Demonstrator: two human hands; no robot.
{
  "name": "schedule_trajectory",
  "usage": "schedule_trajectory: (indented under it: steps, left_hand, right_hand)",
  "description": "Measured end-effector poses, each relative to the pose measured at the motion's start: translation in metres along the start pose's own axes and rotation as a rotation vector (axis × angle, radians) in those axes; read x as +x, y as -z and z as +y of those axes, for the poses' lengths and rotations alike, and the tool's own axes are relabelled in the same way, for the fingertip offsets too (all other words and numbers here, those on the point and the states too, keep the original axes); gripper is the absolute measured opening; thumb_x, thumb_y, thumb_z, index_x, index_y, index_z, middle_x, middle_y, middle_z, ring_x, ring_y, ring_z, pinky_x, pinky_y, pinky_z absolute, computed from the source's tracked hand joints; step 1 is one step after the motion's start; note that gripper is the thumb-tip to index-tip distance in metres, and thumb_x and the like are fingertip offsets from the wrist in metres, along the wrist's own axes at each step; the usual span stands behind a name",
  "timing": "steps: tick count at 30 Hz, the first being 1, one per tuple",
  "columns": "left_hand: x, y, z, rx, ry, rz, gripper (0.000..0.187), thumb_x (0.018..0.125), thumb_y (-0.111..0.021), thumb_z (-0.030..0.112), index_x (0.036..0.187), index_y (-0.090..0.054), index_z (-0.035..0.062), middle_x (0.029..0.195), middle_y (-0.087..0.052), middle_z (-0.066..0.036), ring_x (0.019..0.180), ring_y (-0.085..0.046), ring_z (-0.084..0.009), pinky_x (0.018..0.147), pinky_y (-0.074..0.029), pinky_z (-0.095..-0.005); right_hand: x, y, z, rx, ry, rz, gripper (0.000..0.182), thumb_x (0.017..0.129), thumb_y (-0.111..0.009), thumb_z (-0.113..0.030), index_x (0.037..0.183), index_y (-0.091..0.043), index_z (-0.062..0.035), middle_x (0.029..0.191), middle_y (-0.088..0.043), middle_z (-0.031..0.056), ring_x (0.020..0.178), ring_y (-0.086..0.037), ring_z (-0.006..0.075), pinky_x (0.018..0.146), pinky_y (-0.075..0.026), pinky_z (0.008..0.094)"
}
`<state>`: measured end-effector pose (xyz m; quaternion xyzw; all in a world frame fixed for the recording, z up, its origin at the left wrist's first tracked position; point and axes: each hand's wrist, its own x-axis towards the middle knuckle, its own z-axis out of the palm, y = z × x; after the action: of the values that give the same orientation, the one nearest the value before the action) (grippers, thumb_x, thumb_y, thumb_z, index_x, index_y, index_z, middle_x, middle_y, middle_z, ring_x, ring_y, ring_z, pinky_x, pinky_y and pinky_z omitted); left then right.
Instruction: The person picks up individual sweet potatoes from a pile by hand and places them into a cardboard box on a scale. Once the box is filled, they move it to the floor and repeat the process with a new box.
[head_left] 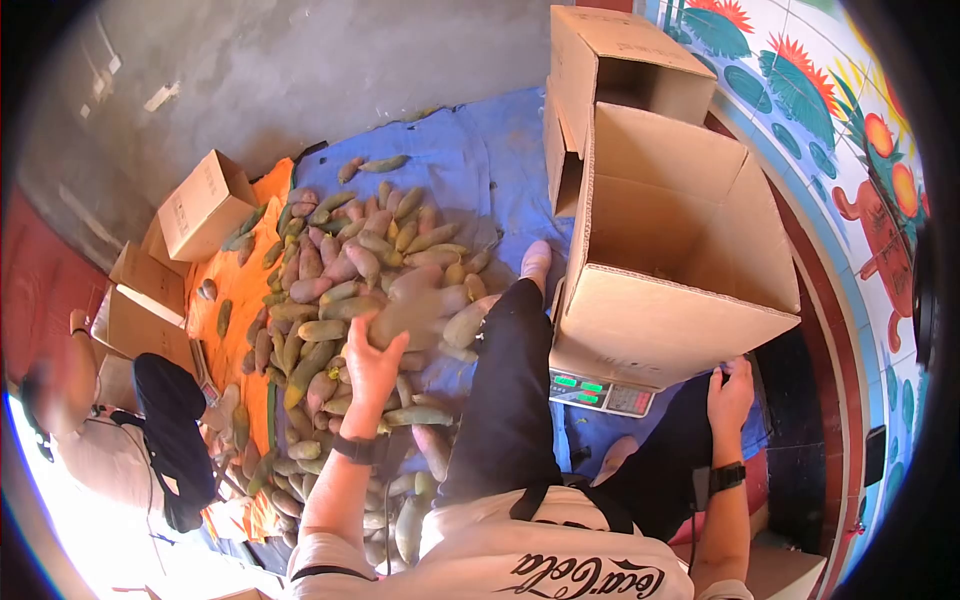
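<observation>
My left hand (pixel 372 368) is over the heap of long green and reddish tubers (pixel 330 270), its thumb and fingers round a blurred brownish tuber (pixel 402 314). My right hand (pixel 731 392) is by the lower right edge of a large open cardboard box (pixel 680 315), its fingers curled; what they hold, if anything, is hidden. The box's open side faces up and shows a bare inside. It rests on a scale (pixel 602 392) with green lit digits, between my legs.
More boxes (pixel 635 45) stand beyond the large one. At the left, another person (pixel 130 440) is beside several boxes (pixel 205 205) on an orange sheet (pixel 265 200). A blue sheet (pixel 465 150) lies under the heap. A painted tile wall (pixel 800 110) is at the right.
</observation>
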<state>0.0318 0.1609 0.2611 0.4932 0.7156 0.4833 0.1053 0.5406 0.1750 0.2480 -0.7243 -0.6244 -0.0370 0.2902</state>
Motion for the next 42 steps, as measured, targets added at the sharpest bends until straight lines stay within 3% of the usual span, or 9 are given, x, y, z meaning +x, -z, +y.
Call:
schedule_trajectory:
  steps: [4,6,11,13,25,29,35,38,42]
  left_hand:
    - [0.018,-0.014,0.103,-0.197,-0.236,0.073,0.051,0.071,-0.074,0.006,0.117,-0.052,0.0005,0.104,-0.058,-0.013,0.097,-0.057,-0.0228,0.086,-0.046,-0.034]
    - [0.021,-0.03,0.138,-0.658,-0.249,0.054,0.055,0.071,-0.074,0.004,0.119,-0.05,0.0001,0.106,-0.058,-0.012,0.098,-0.057,-0.023,0.088,-0.046,-0.0338]
    - [0.023,-0.062,0.187,-0.501,-0.572,-0.105,0.059,0.074,-0.068,-0.006,0.127,-0.044,0.0019,0.119,-0.05,-0.009,0.111,-0.05,-0.0178,0.095,-0.043,-0.0321]
    - [0.023,-0.067,0.209,-0.383,-0.772,-0.065,0.056,0.07,-0.073,-0.002,0.121,-0.051,0.0016,0.115,-0.055,-0.015,0.109,-0.054,-0.0282,0.093,-0.045,-0.0355]
    - [0.008,-0.109,0.199,-0.194,-0.847,-0.175,0.052,0.074,-0.07,0.004,0.122,-0.052,0.002,0.125,-0.053,-0.019,0.109,-0.055,-0.0353,0.093,-0.044,-0.0413]
    - [-0.002,-0.1,0.161,-0.13,-0.706,-0.119,0.048,0.076,-0.065,0.003,0.122,-0.051,0.0003,0.128,-0.051,-0.02,0.114,-0.05,-0.0382,0.097,-0.041,-0.0424]
    - [-0.012,-0.088,0.053,-0.003,-0.459,-0.151,0.024,0.082,-0.059,0.006,0.105,-0.058,-0.0007,0.106,-0.061,-0.019,0.101,-0.057,-0.0368,0.087,-0.046,-0.0402]
    - [-0.022,-0.087,-0.022,-0.059,-0.024,-0.186,0.017,0.082,-0.059,0.01,0.096,-0.064,0.0001,0.092,-0.064,-0.018,0.087,-0.062,-0.0331,0.079,-0.048,-0.0385]
    - [-0.034,-0.082,-0.1,-0.032,0.239,-0.178,0.018,0.083,-0.06,0.014,0.094,-0.065,0.0012,0.087,-0.067,-0.016,0.081,-0.064,-0.029,0.075,-0.05,-0.037]
  right_hand:
    - [0.0,0.003,-0.005,-0.018,0.037,0.026,0.024,0.078,-0.061,-0.004,0.1,-0.053,0.0002,0.091,-0.056,0.0181,0.087,-0.056,0.0372,0.076,-0.045,0.0438]
    - [0.0,0.002,-0.005,-0.023,0.008,0.027,0.024,0.078,-0.061,-0.004,0.099,-0.053,0.0007,0.091,-0.056,0.0187,0.088,-0.055,0.0376,0.076,-0.044,0.0441]
    - [0.0,0.001,-0.002,-0.006,0.023,0.023,0.025,0.078,-0.061,-0.005,0.1,-0.052,0.0014,0.091,-0.056,0.0189,0.086,-0.055,0.0379,0.075,-0.044,0.0445]
    - [-0.001,-0.001,0.0,-0.007,0.041,0.038,0.025,0.078,-0.061,-0.005,0.1,-0.052,0.0018,0.09,-0.056,0.019,0.085,-0.055,0.038,0.075,-0.044,0.0446]
    - [-0.002,0.001,0.004,-0.059,0.049,0.017,0.026,0.078,-0.06,-0.006,0.101,-0.052,0.0032,0.093,-0.056,0.0202,0.088,-0.055,0.0388,0.077,-0.044,0.0442]
    - [-0.002,-0.002,0.007,-0.038,0.038,0.012,0.025,0.079,-0.06,-0.007,0.1,-0.052,0.0031,0.093,-0.055,0.0203,0.087,-0.054,0.0393,0.076,-0.044,0.0447]
    - [-0.001,0.001,0.004,-0.037,0.031,-0.005,0.023,0.08,-0.06,-0.008,0.099,-0.053,0.003,0.092,-0.055,0.0203,0.086,-0.054,0.0392,0.075,-0.044,0.045]
    - [-0.001,0.0,0.004,-0.049,0.032,0.0,0.023,0.08,-0.06,-0.008,0.098,-0.053,0.0027,0.091,-0.056,0.0201,0.086,-0.055,0.0389,0.075,-0.044,0.0449]
    - [-0.001,0.0,0.004,-0.054,0.046,-0.011,0.023,0.08,-0.06,-0.008,0.099,-0.053,0.0019,0.091,-0.056,0.0195,0.087,-0.055,0.0384,0.076,-0.044,0.0448]
